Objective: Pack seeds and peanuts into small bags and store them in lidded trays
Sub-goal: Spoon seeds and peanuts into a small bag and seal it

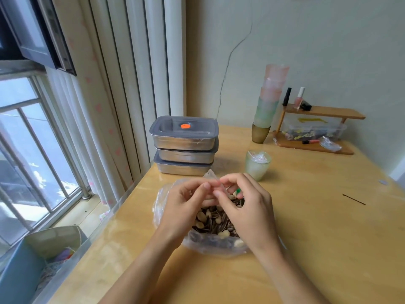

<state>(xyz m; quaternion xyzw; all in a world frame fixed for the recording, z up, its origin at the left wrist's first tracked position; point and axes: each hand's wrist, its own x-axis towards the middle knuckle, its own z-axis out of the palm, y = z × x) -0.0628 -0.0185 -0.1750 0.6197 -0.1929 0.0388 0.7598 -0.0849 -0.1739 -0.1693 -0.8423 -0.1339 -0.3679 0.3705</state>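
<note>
Small clear bag [211, 175] pinched by fingertips of left hand [186, 205] and right hand [245, 207] — both hovered just above the open seed-and-peanut bag [208, 244], lidded trays [184, 145] stacked behind that bag, green cup [257, 164] behind it — rightward.

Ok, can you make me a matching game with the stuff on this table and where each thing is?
Things: 1 metal trays; 2 green cup; 3 small bag; 4 pink bottle.
Places: A on the wooden shelf; B pinched by left hand and right hand; C stacked by the curtain; D right of the trays.
Pairs: 1-C, 2-D, 3-B, 4-A.
</note>
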